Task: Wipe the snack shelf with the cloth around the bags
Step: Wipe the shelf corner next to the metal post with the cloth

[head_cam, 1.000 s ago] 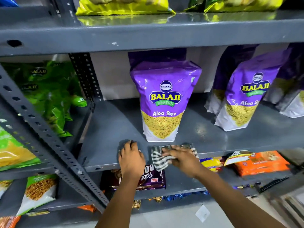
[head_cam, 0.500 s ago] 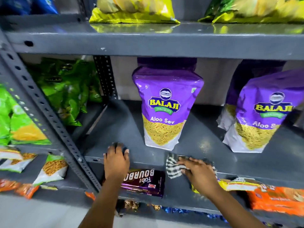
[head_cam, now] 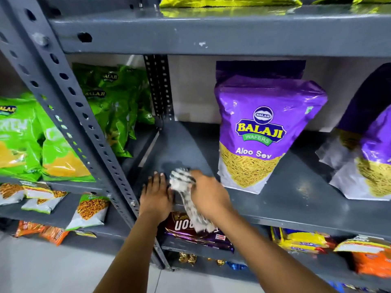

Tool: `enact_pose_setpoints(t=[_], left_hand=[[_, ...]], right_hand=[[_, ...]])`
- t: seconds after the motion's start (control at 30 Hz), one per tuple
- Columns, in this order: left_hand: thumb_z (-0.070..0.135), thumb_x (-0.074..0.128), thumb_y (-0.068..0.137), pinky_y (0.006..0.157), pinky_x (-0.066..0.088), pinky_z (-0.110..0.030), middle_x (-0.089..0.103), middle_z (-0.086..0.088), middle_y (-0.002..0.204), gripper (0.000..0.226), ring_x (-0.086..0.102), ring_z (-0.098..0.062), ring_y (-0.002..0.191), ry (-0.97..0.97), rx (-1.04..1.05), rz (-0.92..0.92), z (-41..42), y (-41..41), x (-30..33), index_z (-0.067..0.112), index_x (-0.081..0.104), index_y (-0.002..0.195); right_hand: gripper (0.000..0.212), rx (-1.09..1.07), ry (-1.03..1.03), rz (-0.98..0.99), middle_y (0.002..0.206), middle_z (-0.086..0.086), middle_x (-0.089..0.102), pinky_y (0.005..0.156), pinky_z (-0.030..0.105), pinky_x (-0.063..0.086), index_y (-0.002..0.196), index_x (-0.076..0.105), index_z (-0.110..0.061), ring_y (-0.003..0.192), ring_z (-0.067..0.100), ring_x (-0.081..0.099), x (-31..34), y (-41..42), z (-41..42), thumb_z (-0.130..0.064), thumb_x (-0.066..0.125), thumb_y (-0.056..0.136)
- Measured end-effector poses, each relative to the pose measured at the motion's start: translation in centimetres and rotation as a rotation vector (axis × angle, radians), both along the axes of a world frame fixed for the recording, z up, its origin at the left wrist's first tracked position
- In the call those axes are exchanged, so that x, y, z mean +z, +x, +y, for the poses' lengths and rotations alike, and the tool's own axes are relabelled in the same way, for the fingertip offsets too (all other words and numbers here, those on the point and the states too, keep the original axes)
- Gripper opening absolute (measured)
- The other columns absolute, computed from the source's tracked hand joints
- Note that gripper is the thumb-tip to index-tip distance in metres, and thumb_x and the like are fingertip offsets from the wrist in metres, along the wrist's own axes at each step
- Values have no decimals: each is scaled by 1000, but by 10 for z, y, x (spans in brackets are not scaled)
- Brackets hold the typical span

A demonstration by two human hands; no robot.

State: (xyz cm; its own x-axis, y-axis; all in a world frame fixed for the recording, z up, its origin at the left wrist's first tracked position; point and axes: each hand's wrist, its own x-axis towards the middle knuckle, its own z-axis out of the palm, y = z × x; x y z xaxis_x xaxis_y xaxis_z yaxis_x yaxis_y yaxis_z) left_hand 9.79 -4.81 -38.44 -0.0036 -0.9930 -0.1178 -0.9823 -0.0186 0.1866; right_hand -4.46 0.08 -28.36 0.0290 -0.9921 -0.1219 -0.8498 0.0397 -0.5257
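The grey metal snack shelf [head_cam: 281, 199] runs across the middle of the view. A purple Balaji Aloo Sev bag [head_cam: 262, 132] stands upright on it, and a second purple bag [head_cam: 368, 157] stands at the right edge. My right hand [head_cam: 209, 193] is shut on a black-and-white checked cloth [head_cam: 182, 180], pressed on the shelf's front left part, left of the first bag; the cloth's tail hangs over the front edge. Just left of the cloth, my left hand [head_cam: 156, 197] lies flat on the shelf edge with its fingers spread.
A perforated grey upright [head_cam: 69, 115] stands left of my hands, with green snack bags [head_cam: 53, 144] beyond it. An upper shelf [head_cam: 211, 32] overhangs. Below lie a purple Bourbon biscuit pack [head_cam: 190, 233], yellow packs [head_cam: 300, 240] and orange packs [head_cam: 372, 261].
My right hand has swept the cloth leftward along the front of the shelf until it is next to my left hand. The view has shifted left and closer.
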Motion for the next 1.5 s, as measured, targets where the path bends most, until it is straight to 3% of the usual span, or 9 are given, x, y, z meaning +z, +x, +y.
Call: enact_pose_setpoints(t=[0.17,0.23,0.33,0.43,0.57,0.9,1.1,1.37,1.5], left_hand=[[37,14,96,117,5,-41,-1,-12,157,58,0,-28,144,-48,-9,49,-2,1,-3,8,2,146],[38,12,96,117,4,-41,-1,-12,157,58,0,-28,144,-56,-10,53,-3,1,-6,9,3,146],[42,1,89,118,3,-41,0,-11,158,65,0,-27,145,-54,-1,43,-5,3,-10,10,2,146],[47,-7,85,118,2,-40,1,-10,158,72,0,-26,145,-59,12,42,-8,4,-11,10,2,146],[36,17,97,118,1,-40,-1,-11,158,57,-1,-27,144,-46,8,36,-6,5,-8,10,1,146],[34,16,98,117,-2,-40,-8,-10,157,56,-7,-25,144,-2,6,70,-5,4,0,10,-2,146],[32,19,98,117,-2,-40,-7,-8,158,56,-7,-23,145,14,27,83,-4,6,2,12,-1,146],[26,23,96,118,4,-44,6,-16,156,55,4,-29,144,-72,106,87,11,-34,6,3,9,145],[31,11,87,117,2,-44,8,-15,156,63,4,-28,144,-130,53,95,21,-92,3,3,13,144]], right_hand=[[52,-264,-189,49,135,19,48,97,42,42,140,29,-15,124,38,41,-14,28,-105,-7,42,90],[60,-283,-107,50,150,16,28,108,47,32,146,18,-18,135,38,27,-32,22,-132,-10,41,91],[66,-198,79,87,159,11,-3,118,51,1,148,2,-21,146,33,-4,-64,16,-145,-30,39,94],[68,-181,101,133,159,12,-7,119,46,-7,148,-4,-18,146,29,-11,-74,18,-148,-40,32,95],[67,-187,136,168,159,13,-9,119,44,-7,148,-7,-15,146,29,-12,-72,25,-134,-38,28,96],[65,-129,155,146,158,12,-15,119,43,-7,147,-10,-15,146,28,-14,-72,36,-81,-32,28,97],[63,-21,83,137,160,11,-4,120,41,-3,149,-2,-17,147,25,-7,-76,14,-13,-29,31,96],[78,90,35,246,160,2,12,119,38,15,147,14,-23,147,22,9,-65,-61,55,1,52,84],[64,38,-24,205,157,-4,21,117,36,24,141,30,-27,146,17,14,-62,-104,79,5,42,87]])
